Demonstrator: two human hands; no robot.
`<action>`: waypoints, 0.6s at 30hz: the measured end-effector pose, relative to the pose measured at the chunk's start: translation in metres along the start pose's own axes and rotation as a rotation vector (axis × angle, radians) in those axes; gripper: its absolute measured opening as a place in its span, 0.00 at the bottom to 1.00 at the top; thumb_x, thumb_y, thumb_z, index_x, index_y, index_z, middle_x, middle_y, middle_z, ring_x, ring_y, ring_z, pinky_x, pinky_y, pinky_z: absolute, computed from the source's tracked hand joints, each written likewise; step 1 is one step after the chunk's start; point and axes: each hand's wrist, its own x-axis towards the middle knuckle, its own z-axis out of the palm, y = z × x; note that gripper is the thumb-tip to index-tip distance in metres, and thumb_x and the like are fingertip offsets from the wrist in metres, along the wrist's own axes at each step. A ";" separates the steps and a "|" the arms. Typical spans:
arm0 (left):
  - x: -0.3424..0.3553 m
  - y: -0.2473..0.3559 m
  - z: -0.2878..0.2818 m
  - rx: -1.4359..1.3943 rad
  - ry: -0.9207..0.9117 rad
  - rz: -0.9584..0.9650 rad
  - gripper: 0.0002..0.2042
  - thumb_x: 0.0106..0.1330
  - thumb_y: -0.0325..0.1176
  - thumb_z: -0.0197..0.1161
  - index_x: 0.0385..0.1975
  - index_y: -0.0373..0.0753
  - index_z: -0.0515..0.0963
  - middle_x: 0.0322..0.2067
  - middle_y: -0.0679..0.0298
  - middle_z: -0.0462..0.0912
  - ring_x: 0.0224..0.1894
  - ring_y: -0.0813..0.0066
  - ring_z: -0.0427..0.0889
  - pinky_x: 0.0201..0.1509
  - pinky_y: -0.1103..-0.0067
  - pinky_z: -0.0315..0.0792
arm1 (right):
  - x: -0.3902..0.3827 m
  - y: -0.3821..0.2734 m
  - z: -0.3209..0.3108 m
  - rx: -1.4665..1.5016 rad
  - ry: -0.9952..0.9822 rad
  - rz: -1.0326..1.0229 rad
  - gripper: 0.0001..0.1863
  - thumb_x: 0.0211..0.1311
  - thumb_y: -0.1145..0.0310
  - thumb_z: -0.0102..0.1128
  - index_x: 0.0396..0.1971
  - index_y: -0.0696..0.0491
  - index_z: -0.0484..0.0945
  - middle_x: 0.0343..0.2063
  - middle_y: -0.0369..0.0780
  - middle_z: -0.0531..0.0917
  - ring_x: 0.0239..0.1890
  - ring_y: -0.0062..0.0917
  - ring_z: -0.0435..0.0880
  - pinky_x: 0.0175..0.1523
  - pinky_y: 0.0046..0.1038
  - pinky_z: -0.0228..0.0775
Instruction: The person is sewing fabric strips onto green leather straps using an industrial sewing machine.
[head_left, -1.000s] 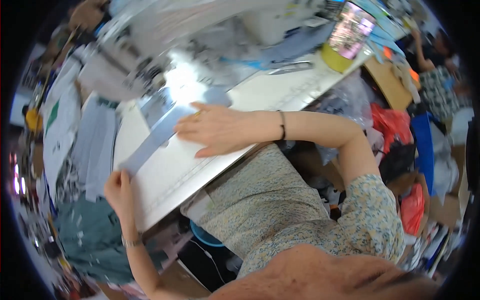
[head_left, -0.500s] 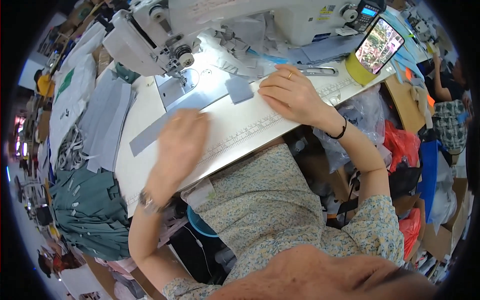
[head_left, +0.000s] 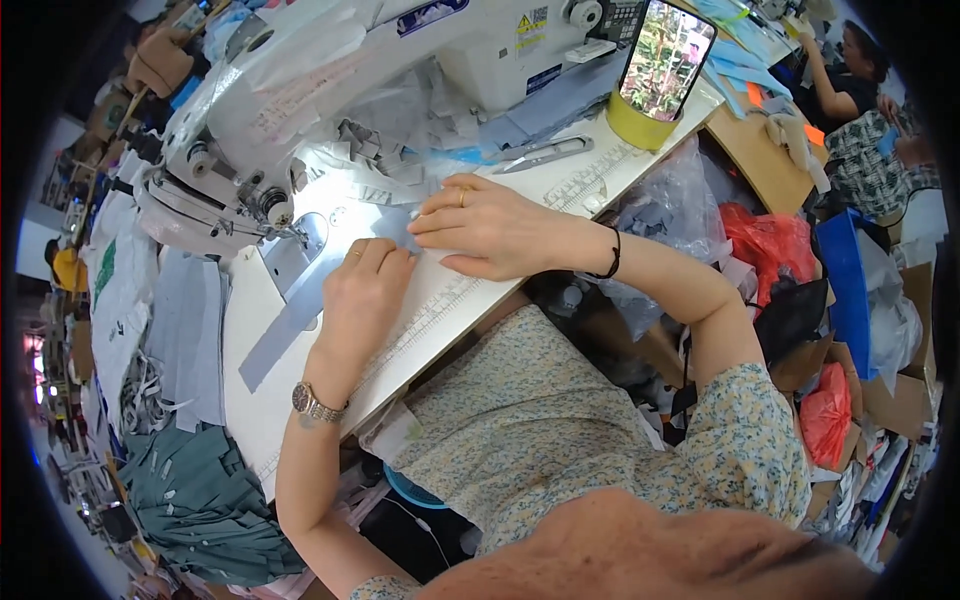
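Nearest on the white tabletop [head_left: 300,400], left hand [head_left: 362,290] lies flat, fingers together, pressing a long grey-blue fabric strip [head_left: 285,318]. Just right, right hand [head_left: 482,227] presses flat on the strip's far end, fingertips touching it. Beyond: white sewing machine [head_left: 330,90]; far right, metal scissors [head_left: 545,152], phone propped in yellow tape roll [head_left: 640,122].

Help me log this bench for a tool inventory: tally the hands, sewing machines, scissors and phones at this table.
Hands: 2, left hand and right hand
Sewing machine: 1
Scissors: 1
Phone: 1
Total: 5
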 end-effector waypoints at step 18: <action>-0.066 -0.050 -0.073 0.047 0.235 -0.279 0.09 0.52 0.19 0.66 0.32 0.36 0.77 0.29 0.60 0.82 0.33 0.64 0.82 0.33 0.72 0.76 | 0.060 -0.028 0.003 -0.090 -0.097 -0.229 0.18 0.58 0.67 0.67 0.47 0.56 0.80 0.50 0.40 0.81 0.57 0.32 0.77 0.68 0.40 0.62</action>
